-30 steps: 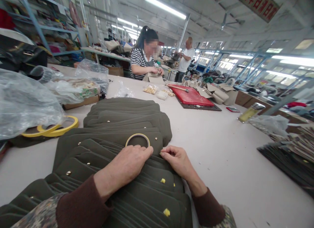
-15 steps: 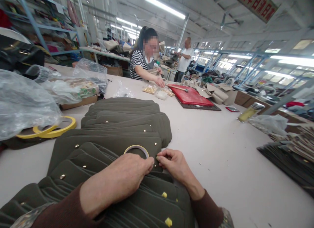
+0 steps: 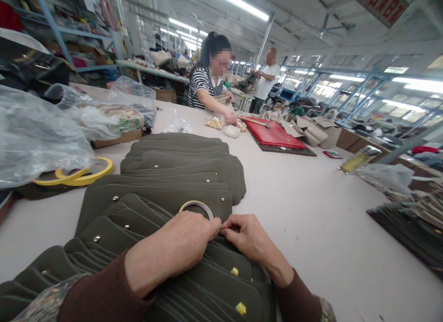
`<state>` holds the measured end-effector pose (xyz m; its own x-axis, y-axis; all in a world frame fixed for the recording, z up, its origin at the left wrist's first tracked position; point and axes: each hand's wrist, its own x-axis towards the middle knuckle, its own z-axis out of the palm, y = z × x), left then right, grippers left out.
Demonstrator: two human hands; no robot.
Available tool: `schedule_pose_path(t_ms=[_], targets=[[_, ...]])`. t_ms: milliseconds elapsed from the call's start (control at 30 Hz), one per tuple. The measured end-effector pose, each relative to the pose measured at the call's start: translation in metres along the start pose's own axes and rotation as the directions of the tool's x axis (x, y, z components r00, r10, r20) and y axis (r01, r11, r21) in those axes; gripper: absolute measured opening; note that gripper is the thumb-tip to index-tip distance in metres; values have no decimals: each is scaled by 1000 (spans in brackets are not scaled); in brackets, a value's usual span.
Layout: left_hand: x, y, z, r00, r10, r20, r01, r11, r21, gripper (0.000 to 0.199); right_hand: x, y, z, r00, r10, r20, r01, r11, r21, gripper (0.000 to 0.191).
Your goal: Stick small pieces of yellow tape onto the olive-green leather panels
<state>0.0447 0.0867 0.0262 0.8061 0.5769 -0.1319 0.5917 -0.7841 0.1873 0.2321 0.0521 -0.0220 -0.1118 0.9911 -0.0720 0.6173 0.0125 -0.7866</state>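
Dark green flat pieces (image 3: 180, 188) lie in overlapping layers, some with small metal studs (image 3: 115, 199). My left hand (image 3: 183, 239) is closed around a narrow yellow tape roll (image 3: 196, 204), whose upper rim stands above the fingers. Thumb and forefinger of my right hand (image 3: 247, 234) are pinched, their tips meeting those of the left hand over the pieces; anything between them is too small to make out. Yellow tape bits (image 3: 241, 308) stick to the nearer pieces.
Two yellow tape rolls (image 3: 86, 174) and plastic bags (image 3: 38, 137) lie at left. Across the table, a person in stripes (image 3: 204, 82) reaches toward small bags beside a red pad (image 3: 273, 134). A glass bottle (image 3: 360, 159) and dark stacked pieces (image 3: 408, 234) are at right.
My right fingertips have come up against my left ones, closing the small gap between them. The whole view has shifted slightly, with the table things now a little further right and higher.
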Motion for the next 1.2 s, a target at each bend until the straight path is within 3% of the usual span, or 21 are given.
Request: schedule_pose_path(t_ms=[133,233,333,400,633,767,933,1100,1200], targets=[[1,0,1,1000,-15,17,14,1000,14,19,2,1,2,999,-5,-44,2,998,-66,13],[1,-1,2,1000,-12,-2,12,1000,-9,20,2,7,0,994,53,-95,-54,998,-11,26],[0,-2,1,1000,-12,-13,11,999,-32,20,0,14,-6,988,151,-24,-144,972,185,14],[0,-2,0,1000,-6,-16,6,1000,-31,20,-1,15,-9,988,149,42,-155,963,223,5],[-1,1,-3,1000,3,-5,-3,1000,-2,17,-6,8,-4,998,-11,-66,7,998,-65,14],[0,0,-2,996,62,-63,-60,998,20,20,-4,9,0,984,-121,-130,98,980,-171,15],[2,0,-1,999,35,-3,-35,999,15,20,2,11,-3,996,-84,-26,80,990,-118,16],[-1,-4,-1,998,-6,-55,6,1000,2,18,0,9,-8,985,10,171,-5,1000,-30,15],[0,-10,1,987,-35,-157,26,998,-57,18,3,11,-12,995,-12,101,3,996,86,14]])
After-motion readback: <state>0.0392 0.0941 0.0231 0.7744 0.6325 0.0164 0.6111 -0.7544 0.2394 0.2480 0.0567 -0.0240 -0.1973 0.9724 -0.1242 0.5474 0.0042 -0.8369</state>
